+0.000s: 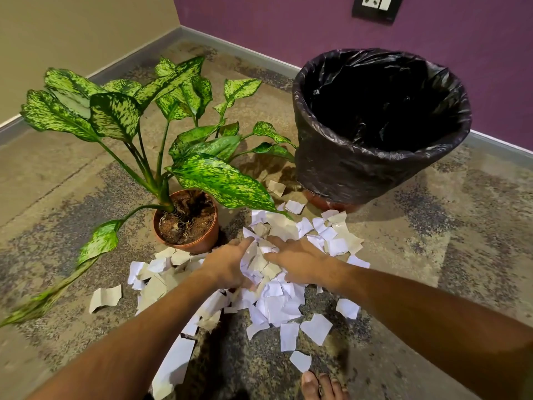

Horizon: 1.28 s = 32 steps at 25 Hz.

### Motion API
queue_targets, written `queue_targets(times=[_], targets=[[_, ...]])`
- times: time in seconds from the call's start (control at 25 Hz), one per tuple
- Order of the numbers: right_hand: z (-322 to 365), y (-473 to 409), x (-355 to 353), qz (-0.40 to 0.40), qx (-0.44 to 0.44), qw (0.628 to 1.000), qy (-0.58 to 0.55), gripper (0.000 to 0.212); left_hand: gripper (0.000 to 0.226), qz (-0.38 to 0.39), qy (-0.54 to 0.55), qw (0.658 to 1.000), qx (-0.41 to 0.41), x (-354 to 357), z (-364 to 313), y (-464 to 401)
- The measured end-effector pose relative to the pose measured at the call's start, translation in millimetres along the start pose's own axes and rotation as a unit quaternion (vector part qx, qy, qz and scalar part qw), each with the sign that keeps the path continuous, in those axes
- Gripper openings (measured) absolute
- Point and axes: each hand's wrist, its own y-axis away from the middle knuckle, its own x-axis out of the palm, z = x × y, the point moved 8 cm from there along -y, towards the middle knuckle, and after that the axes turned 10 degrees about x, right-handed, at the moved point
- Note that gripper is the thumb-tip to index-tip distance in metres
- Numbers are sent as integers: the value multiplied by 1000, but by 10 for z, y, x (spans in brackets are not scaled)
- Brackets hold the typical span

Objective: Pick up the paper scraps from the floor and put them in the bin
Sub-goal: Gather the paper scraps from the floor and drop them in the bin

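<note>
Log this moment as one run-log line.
phase: gathering | left hand: on paper scraps | right hand: on same pile | bin: black liner, contents not visible | potted plant: beside pile

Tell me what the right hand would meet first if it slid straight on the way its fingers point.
The right hand points up-left over the paper scraps; it would likely meet more scraps first, then a leaf of the potted plant.

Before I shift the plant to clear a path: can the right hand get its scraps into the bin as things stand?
Probably yes: the bin stands open on the right hand's side, nothing between.
</note>
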Motion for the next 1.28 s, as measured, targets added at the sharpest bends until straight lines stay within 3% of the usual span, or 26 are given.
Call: queue_targets(times=[0.08,0.16,0.24,0.36,0.48,0.56,0.76,0.84,0.92,1.04,1.12,1.28], targets=[[27,31,-62,-15,-2,1000,14,43,105,-18,7,1000,17,-42,-22,6],[-4,60,-173,-32,13,999,-18,48,94,-41,6,999,11,-121,-4,15],[-60,63,-256,-45,36,995,-76,72,91,-61,-8,998,-18,-202,56,39],[-20,41,-182,27,42,989,-137,112,111,-38,-13,997,-58,-165,104,61],[128,49,-72,79,6,986,-144,123,131,19,-24,997,-76,-29,78,85],[231,81,-33,64,-24,993,-95,116,127,24,-41,996,-73,34,104,111],[272,75,-44,-27,-38,998,-30,45,90,22,-22,998,-45,55,141,121],[191,53,-71,-35,-25,998,-34,32,76,13,-24,999,-27,6,112,79],[97,56,-101,-23,-2,996,-80,31,67,9,-39,999,-13,-7,105,51],[77,114,-86,6,-11,990,-140,68,53,3,-19,1000,-12,2,96,30],[168,145,-2,31,-47,995,-83,85,49,-4,-2,1000,-9,-3,58,11],[289,149,49,-3,-63,998,-10,46,48,-7,23,1000,-8,-7,11,-14]])
